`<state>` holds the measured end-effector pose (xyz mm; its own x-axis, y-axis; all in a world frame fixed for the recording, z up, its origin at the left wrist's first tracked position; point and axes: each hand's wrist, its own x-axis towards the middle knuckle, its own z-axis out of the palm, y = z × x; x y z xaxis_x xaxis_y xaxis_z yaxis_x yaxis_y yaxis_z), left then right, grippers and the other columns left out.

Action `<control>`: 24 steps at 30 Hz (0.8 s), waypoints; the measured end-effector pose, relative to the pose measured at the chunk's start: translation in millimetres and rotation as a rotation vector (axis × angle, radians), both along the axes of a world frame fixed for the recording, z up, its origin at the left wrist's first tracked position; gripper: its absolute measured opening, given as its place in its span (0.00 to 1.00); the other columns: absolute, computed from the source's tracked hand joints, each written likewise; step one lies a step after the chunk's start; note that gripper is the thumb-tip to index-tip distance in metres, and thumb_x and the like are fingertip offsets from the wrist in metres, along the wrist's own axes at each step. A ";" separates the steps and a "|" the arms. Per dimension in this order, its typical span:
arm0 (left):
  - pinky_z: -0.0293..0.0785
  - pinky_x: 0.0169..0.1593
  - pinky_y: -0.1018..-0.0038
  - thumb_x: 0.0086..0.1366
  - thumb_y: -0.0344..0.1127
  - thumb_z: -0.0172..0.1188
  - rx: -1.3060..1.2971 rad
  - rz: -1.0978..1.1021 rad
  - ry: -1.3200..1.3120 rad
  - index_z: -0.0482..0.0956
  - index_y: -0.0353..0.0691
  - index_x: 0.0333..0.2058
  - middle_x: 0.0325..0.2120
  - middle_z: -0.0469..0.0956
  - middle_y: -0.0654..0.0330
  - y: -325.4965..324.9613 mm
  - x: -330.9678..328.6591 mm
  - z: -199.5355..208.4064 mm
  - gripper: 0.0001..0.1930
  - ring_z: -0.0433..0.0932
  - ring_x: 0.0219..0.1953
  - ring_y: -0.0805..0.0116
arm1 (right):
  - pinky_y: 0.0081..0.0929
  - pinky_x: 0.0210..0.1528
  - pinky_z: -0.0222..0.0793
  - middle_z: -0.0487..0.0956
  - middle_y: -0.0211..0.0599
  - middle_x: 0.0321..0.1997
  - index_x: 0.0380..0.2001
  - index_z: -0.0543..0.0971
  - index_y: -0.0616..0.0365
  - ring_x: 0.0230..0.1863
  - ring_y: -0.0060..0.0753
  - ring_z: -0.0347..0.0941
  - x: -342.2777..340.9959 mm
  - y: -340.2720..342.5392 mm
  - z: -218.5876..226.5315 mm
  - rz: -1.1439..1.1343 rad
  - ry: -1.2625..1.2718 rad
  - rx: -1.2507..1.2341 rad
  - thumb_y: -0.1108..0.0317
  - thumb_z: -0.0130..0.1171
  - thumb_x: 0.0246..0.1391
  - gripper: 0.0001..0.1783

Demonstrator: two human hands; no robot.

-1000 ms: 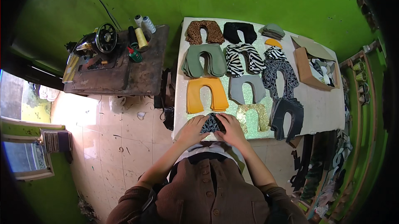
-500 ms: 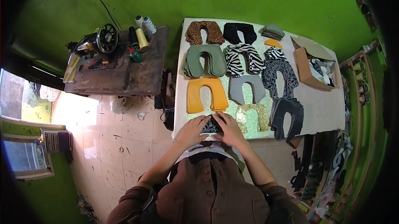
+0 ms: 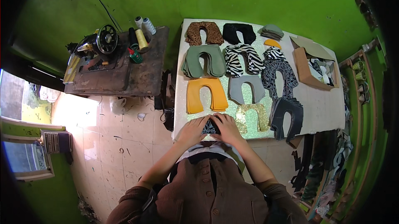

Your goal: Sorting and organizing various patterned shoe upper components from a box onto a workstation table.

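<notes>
At the table's near edge a black piece with a pale line pattern (image 3: 210, 128) lies between my two hands; it looks like cut shoe material, and its outline is mostly covered. My left hand (image 3: 193, 129) grips its left side, fingers curved over the far edge. On the other side, my right hand (image 3: 227, 129) holds it the same way, and the fingertips of both hands nearly meet. Just beyond lies a stack of yellow U-shaped pieces (image 3: 194, 95). A gold glittery U-shaped piece (image 3: 263, 118) rests right of my right hand.
More U-shaped stacks cover the table: green (image 3: 192, 61), zebra-striped (image 3: 233, 60), grey (image 3: 237, 92), dark (image 3: 294, 112), leopard-spotted (image 3: 214, 33). An open cardboard box (image 3: 306, 72) of scraps sits at right. Left stands a sewing machine (image 3: 93, 43) with thread cones (image 3: 141, 39).
My hands have drawn slightly closer together around the black patterned piece, and less of it shows between them. The stacks on the table have stayed put.
</notes>
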<state>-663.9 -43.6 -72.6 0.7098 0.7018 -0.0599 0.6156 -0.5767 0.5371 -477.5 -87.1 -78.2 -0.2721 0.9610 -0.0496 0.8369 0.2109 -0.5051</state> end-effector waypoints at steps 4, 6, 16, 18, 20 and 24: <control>0.65 0.50 0.66 0.45 0.35 0.64 0.002 -0.016 -0.006 0.54 0.40 0.58 0.46 0.68 0.53 0.4 -0.1 2.1 0.41 0.68 0.48 0.56 | 0.40 0.56 0.54 0.63 0.37 0.55 0.57 0.60 0.51 0.55 0.44 0.58 0.5 -2.1 -0.8 0.002 0.007 0.050 0.57 0.68 0.32 0.46; 0.65 0.50 0.66 0.45 0.35 0.64 0.008 0.007 -0.005 0.54 0.39 0.58 0.46 0.67 0.52 0.0 -0.3 -3.0 0.41 0.68 0.48 0.56 | 0.40 0.56 0.54 0.62 0.37 0.56 0.57 0.60 0.51 0.55 0.44 0.58 0.5 -1.1 1.6 0.011 0.007 0.038 0.57 0.67 0.32 0.46; 0.61 0.56 0.65 0.51 0.42 0.60 0.038 -0.033 -0.044 0.57 0.38 0.56 0.54 0.61 0.50 -4.2 -2.1 1.4 0.35 0.63 0.55 0.56 | 0.44 0.60 0.50 0.58 0.40 0.62 0.58 0.60 0.54 0.62 0.45 0.52 6.2 -14.6 2.1 -0.025 0.020 0.129 0.57 0.60 0.44 0.38; 0.57 0.59 0.66 0.55 0.46 0.55 0.202 -0.174 0.030 0.59 0.39 0.56 0.57 0.59 0.52 -4.7 -5.5 -3.8 0.32 0.59 0.59 0.59 | 0.44 0.61 0.48 0.59 0.38 0.62 0.57 0.61 0.54 0.63 0.43 0.52 7.6 -21.5 0.3 -0.039 -0.042 0.162 0.57 0.56 0.46 0.34; 0.56 0.59 0.65 0.56 0.45 0.54 0.210 -0.200 0.068 0.60 0.40 0.55 0.57 0.59 0.53 -8.0 -7.5 -6.8 0.30 0.58 0.59 0.60 | 0.44 0.62 0.47 0.59 0.37 0.62 0.56 0.63 0.55 0.63 0.41 0.51 8.4 -27.6 -1.6 -0.048 -0.100 0.197 0.57 0.53 0.49 0.31; 0.56 0.59 0.65 0.58 0.43 0.52 0.248 -0.226 0.121 0.65 0.42 0.53 0.56 0.61 0.57 -10.8 -7.5 -9.9 0.24 0.59 0.58 0.62 | 0.47 0.62 0.46 0.60 0.34 0.62 0.54 0.66 0.55 0.64 0.40 0.51 11.4 -35.2 -10.8 -0.024 -0.147 0.194 0.58 0.49 0.52 0.26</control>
<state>-671.4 -54.5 -82.5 0.8470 0.5315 -0.0003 0.5080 -0.8093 0.2949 -466.0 -122.3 -89.0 -0.2525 0.9625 0.0990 0.9043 0.2711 -0.3298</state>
